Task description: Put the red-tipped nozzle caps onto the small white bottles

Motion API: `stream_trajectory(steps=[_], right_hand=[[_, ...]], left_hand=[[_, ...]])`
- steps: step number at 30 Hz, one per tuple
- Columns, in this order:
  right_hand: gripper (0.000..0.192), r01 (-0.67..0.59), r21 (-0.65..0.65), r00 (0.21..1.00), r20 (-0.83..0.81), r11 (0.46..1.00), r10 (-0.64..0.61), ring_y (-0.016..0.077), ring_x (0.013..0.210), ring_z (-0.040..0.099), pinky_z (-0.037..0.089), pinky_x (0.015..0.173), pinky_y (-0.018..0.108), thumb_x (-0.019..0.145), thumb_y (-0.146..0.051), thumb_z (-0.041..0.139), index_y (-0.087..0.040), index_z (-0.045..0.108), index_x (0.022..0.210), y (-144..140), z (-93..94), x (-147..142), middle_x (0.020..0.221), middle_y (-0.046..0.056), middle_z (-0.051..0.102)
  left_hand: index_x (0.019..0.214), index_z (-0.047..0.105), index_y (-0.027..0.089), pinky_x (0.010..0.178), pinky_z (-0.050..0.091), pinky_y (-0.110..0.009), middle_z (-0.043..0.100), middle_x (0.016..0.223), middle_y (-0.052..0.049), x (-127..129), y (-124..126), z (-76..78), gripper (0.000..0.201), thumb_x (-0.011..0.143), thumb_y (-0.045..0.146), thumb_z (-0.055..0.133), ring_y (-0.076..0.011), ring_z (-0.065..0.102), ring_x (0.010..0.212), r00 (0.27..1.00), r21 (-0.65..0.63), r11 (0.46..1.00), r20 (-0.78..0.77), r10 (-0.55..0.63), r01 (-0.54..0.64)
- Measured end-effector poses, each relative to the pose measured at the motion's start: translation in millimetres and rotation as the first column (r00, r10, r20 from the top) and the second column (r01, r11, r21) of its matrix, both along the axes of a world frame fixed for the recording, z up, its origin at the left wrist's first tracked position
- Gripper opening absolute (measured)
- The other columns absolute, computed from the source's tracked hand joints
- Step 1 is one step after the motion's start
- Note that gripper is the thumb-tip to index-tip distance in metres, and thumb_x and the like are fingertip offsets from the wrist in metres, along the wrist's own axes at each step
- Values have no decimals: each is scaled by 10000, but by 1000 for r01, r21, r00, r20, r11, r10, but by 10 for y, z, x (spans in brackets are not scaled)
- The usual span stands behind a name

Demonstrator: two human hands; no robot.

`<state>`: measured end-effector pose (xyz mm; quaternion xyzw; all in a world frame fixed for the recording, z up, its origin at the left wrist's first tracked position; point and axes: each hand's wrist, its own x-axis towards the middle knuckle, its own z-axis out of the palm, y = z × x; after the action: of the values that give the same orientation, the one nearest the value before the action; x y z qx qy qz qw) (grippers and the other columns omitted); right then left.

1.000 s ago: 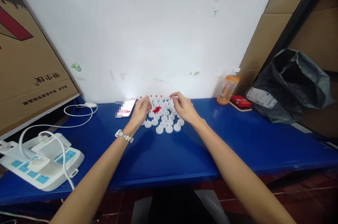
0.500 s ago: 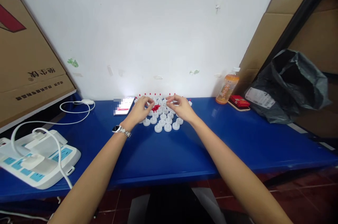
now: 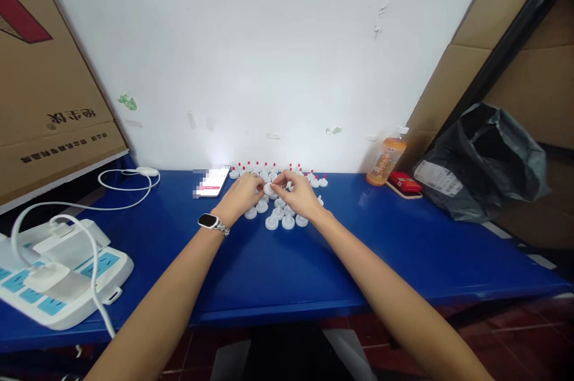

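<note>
My right hand [image 3: 296, 194] pinches a white nozzle cap [image 3: 270, 191], held tilted above the others. Close beside it on the left, my left hand [image 3: 244, 194] has its thumb and fingertips closed at the cap's edge; what is between them is too small to make out. Several plain white nozzle caps [image 3: 287, 222] stand on the blue table in front of and beneath the hands. Behind them, along the wall, are rows of white nozzle caps with red tips [image 3: 323, 181]. My hands cover the middle of the group.
A phone [image 3: 214, 182] lies left of the caps. Further left are a white power strip [image 3: 67, 273] and its cables. To the right stand an orange drink bottle [image 3: 386, 157], a red box [image 3: 405, 182] and a dark plastic bag [image 3: 475, 159]. The blue table [image 3: 278, 273] meets the wall.
My hands have come together over the caps. The right hand has moved left and now holds a white nozzle cap up. The loose red tips between the hands are now hidden.
</note>
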<state>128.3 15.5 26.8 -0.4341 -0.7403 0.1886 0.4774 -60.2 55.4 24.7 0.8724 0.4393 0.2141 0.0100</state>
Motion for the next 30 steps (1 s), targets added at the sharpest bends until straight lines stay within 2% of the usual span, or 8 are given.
stream_trajectory(steps=[5, 8, 16, 21, 24, 27, 30], right_hand=[[29, -2, -19, 942, 336, 1000, 8, 171, 827, 611, 407, 864, 310, 805, -184, 618, -209, 625, 793, -23, -39, -58, 795, -11, 699], [40, 0, -67, 910, 414, 998, 27, 158, 778, 612, 393, 870, 310, 784, -167, 622, -204, 634, 793, 21, -11, -73, 777, -21, 698], [59, -13, -130, 956, 288, 991, 50, 131, 707, 584, 406, 720, 258, 753, -126, 629, -181, 649, 746, 94, 49, 11, 739, -16, 685], [69, -13, -146, 958, 280, 989, 54, 115, 651, 540, 398, 675, 250, 737, -104, 641, -168, 664, 724, 92, 62, 24, 688, -19, 656], [77, -50, -171, 961, 259, 984, 94, 109, 634, 531, 398, 655, 243, 731, -93, 634, -164, 663, 718, 84, 50, 12, 685, -17, 656], [65, -73, -178, 972, 209, 981, 110, 114, 647, 548, 405, 646, 242, 746, -114, 631, -166, 667, 729, 83, 33, 10, 706, -9, 675], [48, -33, -119, 990, 134, 992, 49, 130, 686, 581, 420, 659, 253, 786, -183, 639, -170, 683, 774, 96, 51, 18, 753, 6, 702]], left_hand=[[838, 739, 194, 824, 496, -376, 715, 906, -102, -194, 12, 59, 141, 853, 219, 601, -275, 648, 909, 999, -74, 996, 25, 44, -42], [827, 753, 199, 804, 499, -363, 730, 903, -96, -256, 7, 78, 136, 840, 231, 621, -256, 657, 864, 997, -105, 994, 66, 42, -35], [856, 763, 187, 752, 489, -331, 726, 875, -85, -315, 92, -56, 141, 851, 259, 642, -219, 656, 810, 988, -119, 993, 150, 31, -13], [884, 750, 168, 771, 488, -329, 712, 895, -80, -329, 65, -44, 154, 870, 258, 625, -217, 651, 839, 990, -147, 989, 134, 39, -19], [962, 734, 169, 789, 486, -344, 700, 942, -85, -332, 30, -26, 205, 907, 324, 611, -234, 647, 885, 989, -109, 992, 127, 76, -62], [1049, 706, 168, 841, 492, -368, 683, 1000, -102, -293, 9, -29, 281, 953, 388, 560, -259, 639, 958, 984, -7, 990, 112, 139, -140], [1051, 713, 160, 895, 491, -398, 686, 1047, -126, -213, 13, -54, 315, 951, 418, 561, -297, 628, 1035, 974, 41, 974, 49, 219, -221]])
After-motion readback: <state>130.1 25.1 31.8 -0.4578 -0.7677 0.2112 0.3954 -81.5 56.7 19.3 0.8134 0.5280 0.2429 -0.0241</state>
